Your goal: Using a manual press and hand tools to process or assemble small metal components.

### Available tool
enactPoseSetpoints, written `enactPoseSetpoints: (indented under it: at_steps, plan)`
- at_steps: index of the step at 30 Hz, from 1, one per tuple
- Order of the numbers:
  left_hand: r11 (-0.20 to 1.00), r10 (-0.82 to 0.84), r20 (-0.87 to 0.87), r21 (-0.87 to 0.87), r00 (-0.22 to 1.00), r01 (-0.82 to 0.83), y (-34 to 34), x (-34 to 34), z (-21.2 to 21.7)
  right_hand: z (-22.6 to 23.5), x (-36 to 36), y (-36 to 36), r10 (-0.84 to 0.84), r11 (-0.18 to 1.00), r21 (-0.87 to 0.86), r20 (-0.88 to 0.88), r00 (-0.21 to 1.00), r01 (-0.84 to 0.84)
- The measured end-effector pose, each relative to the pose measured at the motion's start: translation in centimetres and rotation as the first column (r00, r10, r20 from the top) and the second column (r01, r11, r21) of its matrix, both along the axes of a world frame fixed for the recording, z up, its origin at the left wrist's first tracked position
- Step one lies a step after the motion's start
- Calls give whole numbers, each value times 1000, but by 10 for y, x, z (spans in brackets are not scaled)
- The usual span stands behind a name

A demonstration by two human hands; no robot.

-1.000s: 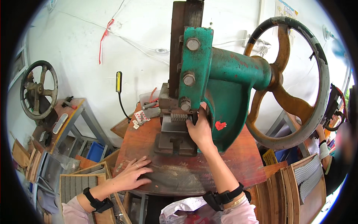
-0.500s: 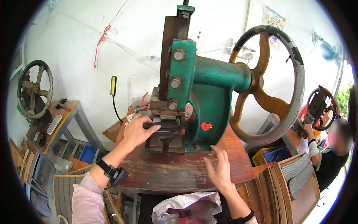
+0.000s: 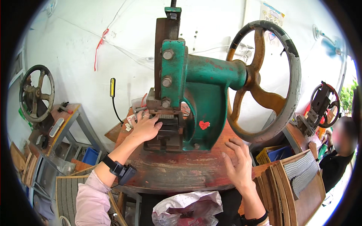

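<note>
A green cast-iron press (image 3: 203,94) with a large rusty flywheel (image 3: 264,83) stands on a worn red table (image 3: 177,169). My left hand (image 3: 145,128) reaches in from the lower left and rests on the dark die block (image 3: 166,130) under the ram, fingers laid over it; whether it holds a small part is hidden. My right hand (image 3: 237,165) hovers over the table's front right, fingers spread, holding nothing. Both wrists wear dark bands.
A crumpled white plastic bag (image 3: 188,211) lies below the table edge. Stacked wooden boards (image 3: 298,188) stand at right, woven panels (image 3: 68,196) at lower left. A second press (image 3: 36,94) is at far left, another press (image 3: 320,105) and a seated person (image 3: 339,150) at right.
My left hand rose from the table's front left to the die block under the ram. My right hand left the die and dropped to the table's front right.
</note>
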State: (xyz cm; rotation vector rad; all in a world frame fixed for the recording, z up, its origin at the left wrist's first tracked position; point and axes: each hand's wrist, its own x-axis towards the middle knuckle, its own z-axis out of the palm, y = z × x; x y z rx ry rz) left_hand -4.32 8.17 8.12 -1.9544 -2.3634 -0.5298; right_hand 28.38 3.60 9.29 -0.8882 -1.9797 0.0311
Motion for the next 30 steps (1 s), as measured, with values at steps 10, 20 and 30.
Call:
enactPoseSetpoints:
  at_steps: [10,20,30]
  plan:
    - [1000,23,59,12,998,-24,-2,-4,-2,71,27,-3,-31,922,385,-14,999,34]
    - [999,54,199,-7,979,-54,-3,-4,-1,208,33,64,-378,775,479,-170,910,412]
    - [983,73,303,138,950,-120,-6,-2,-13,300,29,102,-318,937,-121,102,943,329]
